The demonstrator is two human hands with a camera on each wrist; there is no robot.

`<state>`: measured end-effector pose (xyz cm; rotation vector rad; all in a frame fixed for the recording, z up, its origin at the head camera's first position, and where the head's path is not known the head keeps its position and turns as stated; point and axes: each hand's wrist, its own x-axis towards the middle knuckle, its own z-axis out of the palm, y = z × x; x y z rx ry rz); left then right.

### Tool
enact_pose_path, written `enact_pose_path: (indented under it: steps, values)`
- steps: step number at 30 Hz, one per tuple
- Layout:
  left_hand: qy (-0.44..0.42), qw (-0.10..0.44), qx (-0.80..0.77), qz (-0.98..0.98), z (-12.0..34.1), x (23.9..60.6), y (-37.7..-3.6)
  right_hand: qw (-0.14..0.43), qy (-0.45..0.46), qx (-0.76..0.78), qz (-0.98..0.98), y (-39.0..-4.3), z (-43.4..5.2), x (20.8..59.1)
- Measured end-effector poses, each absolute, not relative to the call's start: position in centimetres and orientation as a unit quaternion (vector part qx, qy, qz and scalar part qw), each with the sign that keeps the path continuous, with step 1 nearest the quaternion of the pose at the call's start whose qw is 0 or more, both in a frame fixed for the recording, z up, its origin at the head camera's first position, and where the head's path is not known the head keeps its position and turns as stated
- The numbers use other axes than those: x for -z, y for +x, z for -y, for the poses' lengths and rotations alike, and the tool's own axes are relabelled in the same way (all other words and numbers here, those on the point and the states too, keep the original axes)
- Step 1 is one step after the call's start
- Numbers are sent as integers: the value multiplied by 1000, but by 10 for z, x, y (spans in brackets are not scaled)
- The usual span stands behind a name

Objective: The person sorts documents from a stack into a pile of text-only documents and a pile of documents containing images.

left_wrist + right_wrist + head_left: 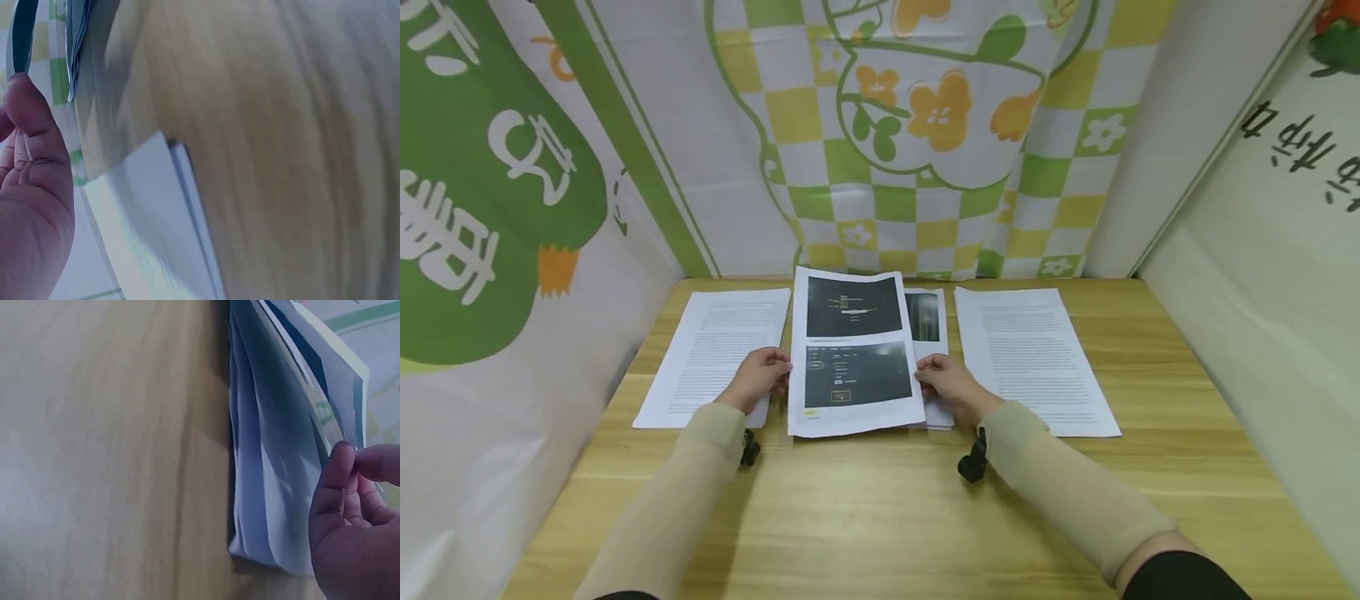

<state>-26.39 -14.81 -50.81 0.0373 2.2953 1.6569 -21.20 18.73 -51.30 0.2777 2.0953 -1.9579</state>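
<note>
White printed sheet (859,375) bearing two dark screenshots is raised over the middle paper stack (938,412); your left hand (757,377) pinches its left edge; your right hand (957,386) pinches its right edge; left text stack (722,350) and right text pages (1030,362) lie either side on the wood-grain table (850,517).

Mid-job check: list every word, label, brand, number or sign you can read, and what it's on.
"标", apparently: right wall covering; characters beside it unclear.
Left wall covering: large white stylised characters, not surely readable.
Left papers and right papers: printed lines, too small.
Held sheet: lettering in both dark pictures and by a yellow mark, too small.
Papers beneath it: nothing legible.
No readable brand or number.
</note>
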Motion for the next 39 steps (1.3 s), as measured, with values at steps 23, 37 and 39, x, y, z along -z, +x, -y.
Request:
enact_pose_path:
  steps: [23, 37, 39]
  values:
    - [15, 158, -594, -789, 115, 516, -281, 129, 99, 655, -738, -211, -220, 510]
    - [5, 197, -612, -765, 101, 515, -276, 117, 117, 679, -716, -205, -228, 510]
    - [5, 201, -611, -766, 102, 515, -275, 115, 116, 684, -711, -204, -229, 511]
